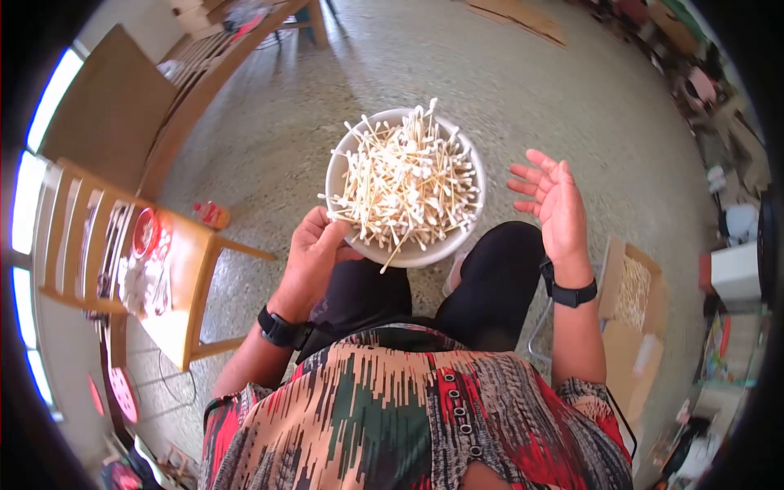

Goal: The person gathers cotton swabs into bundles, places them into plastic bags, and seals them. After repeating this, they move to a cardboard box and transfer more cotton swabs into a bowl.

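Note:
A white bowl [343, 167] heaped with cotton swabs [404, 175] is held up in front of my knees. My left hand [314, 249] grips its lower left rim, thumb on top and fingers partly hidden beneath. One swab sticks out over the near rim, and a few others jut past the left edge. To the right of the bowl and apart from it, my right hand [553, 196] is raised with the palm showing and the fingers spread. Nothing is in it.
At left stands a wooden chair [204, 269] with a red round container [147, 233] and white items on its seat. A jar with a red lid [212, 214] is beside it. On my right sits a cardboard box [608, 278] holding more swabs. Clutter lines the right wall.

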`<state>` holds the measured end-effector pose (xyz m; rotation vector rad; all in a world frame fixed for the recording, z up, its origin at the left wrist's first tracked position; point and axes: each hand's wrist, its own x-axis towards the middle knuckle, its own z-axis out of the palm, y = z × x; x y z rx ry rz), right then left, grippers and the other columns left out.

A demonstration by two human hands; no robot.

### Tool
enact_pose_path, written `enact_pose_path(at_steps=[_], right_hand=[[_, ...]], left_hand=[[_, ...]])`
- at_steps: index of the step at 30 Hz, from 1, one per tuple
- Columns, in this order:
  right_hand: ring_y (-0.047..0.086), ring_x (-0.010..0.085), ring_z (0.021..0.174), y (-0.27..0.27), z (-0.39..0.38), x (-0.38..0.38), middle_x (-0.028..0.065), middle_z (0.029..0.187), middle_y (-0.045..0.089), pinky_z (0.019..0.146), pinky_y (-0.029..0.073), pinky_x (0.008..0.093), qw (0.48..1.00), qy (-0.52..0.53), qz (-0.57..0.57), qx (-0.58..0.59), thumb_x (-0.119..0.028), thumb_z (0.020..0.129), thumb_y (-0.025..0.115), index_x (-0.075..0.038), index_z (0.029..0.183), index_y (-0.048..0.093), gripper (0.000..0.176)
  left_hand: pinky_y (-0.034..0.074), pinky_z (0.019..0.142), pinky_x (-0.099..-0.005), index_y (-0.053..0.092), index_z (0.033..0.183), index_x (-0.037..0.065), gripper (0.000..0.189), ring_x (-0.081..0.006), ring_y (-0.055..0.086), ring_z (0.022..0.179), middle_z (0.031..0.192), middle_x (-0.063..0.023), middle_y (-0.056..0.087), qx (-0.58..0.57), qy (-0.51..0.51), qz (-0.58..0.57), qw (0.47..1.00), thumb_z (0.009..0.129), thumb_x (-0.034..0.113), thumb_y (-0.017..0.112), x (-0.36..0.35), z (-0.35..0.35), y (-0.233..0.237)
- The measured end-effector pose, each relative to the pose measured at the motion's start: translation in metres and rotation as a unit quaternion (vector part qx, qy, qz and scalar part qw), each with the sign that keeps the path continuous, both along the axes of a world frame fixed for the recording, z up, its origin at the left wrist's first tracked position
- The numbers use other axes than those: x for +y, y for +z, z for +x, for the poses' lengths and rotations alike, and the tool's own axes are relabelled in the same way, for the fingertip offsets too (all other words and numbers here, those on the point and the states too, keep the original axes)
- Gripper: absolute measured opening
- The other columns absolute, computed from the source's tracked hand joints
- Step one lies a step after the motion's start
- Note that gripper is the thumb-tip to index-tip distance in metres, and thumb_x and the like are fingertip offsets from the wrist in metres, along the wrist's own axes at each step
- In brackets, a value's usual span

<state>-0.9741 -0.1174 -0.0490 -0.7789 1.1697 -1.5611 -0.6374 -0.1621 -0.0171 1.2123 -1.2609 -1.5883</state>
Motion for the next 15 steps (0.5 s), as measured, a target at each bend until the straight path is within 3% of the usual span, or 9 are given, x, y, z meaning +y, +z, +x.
enact_pose_path(at_steps=[3, 6, 8, 9, 12, 13, 15], right_hand=[[0.062, 0.0216, 0.108, 0.015, 0.015, -0.047, 0.0171, 0.129, 0.060, 0.088, 0.050, 0.0331, 0.995, 0.088, -0.051, 0.014, -0.061, 0.100, 0.031, -0.003, 0.143, 0.042, 0.073], [0.048, 0.0273, 0.130, 0.025, 0.042, -0.080, 0.0215, 0.145, 0.044, 0.108, 0.039, 0.0388, 0.972, 0.192, -0.135, 0.012, -0.069, 0.096, 0.028, -0.002, 0.150, 0.029, 0.086], [0.037, 0.0297, 0.139, 0.036, 0.063, -0.092, 0.0236, 0.150, 0.036, 0.114, 0.031, 0.0410, 0.955, 0.253, -0.153, 0.014, -0.074, 0.094, 0.023, -0.001, 0.152, 0.023, 0.093], [0.038, 0.0280, 0.139, 0.036, 0.075, -0.097, 0.0177, 0.154, 0.034, 0.115, 0.027, 0.0390, 0.950, 0.263, -0.167, -0.001, -0.070, 0.096, 0.022, -0.004, 0.152, 0.027, 0.087], [0.039, 0.0274, 0.138, 0.042, 0.092, -0.107, 0.0166, 0.153, 0.035, 0.115, 0.028, 0.0381, 0.919, 0.301, -0.237, 0.092, -0.069, 0.097, 0.021, -0.002, 0.149, 0.032, 0.086], [0.039, 0.0255, 0.138, 0.039, 0.097, -0.111, 0.0165, 0.148, 0.043, 0.115, 0.029, 0.0377, 0.911, 0.363, -0.190, 0.037, -0.068, 0.097, 0.020, 0.000, 0.145, 0.039, 0.086], [0.043, 0.0259, 0.134, 0.042, 0.096, -0.116, 0.0169, 0.143, 0.048, 0.114, 0.029, 0.0370, 0.907, 0.373, -0.189, 0.053, -0.069, 0.097, 0.019, 0.002, 0.142, 0.044, 0.088]], left_hand=[[0.061, 0.073, -0.0300, 0.054, 0.111, 0.002, 0.017, -0.0167, 0.070, 0.089, 0.106, -0.0103, 0.068, -0.009, 0.042, -0.028, 0.999, 0.096, 0.010, 0.050, 0.011, 0.020, 0.010], [0.061, 0.073, -0.0304, 0.054, 0.109, 0.003, 0.016, -0.0159, 0.070, 0.087, 0.104, -0.0096, 0.068, -0.006, 0.069, -0.026, 0.997, 0.096, 0.010, 0.050, 0.026, 0.029, 0.018], [0.061, 0.073, -0.0301, 0.054, 0.108, 0.003, 0.014, -0.0151, 0.069, 0.086, 0.103, -0.0090, 0.068, -0.004, 0.071, -0.022, 0.997, 0.096, 0.010, 0.050, 0.031, 0.033, 0.022], [0.059, 0.071, -0.0269, 0.055, 0.105, 0.004, 0.011, -0.0125, 0.068, 0.086, 0.102, -0.0072, 0.067, -0.003, 0.073, -0.016, 0.997, 0.097, 0.011, 0.051, 0.033, 0.036, 0.023], [0.058, 0.070, -0.0236, 0.055, 0.100, 0.004, 0.009, -0.0096, 0.066, 0.085, 0.100, -0.0053, 0.067, 0.000, 0.079, -0.003, 0.997, 0.098, 0.013, 0.052, 0.035, 0.050, 0.014], [0.058, 0.069, -0.0237, 0.055, 0.100, 0.004, 0.009, -0.0095, 0.066, 0.085, 0.100, -0.0051, 0.067, 0.005, 0.074, 0.002, 0.997, 0.098, 0.013, 0.052, 0.035, 0.055, 0.012], [0.058, 0.069, -0.0237, 0.055, 0.101, 0.005, 0.010, -0.0094, 0.066, 0.085, 0.100, -0.0050, 0.067, 0.012, 0.076, 0.005, 0.997, 0.098, 0.014, 0.053, 0.028, 0.050, 0.011]])
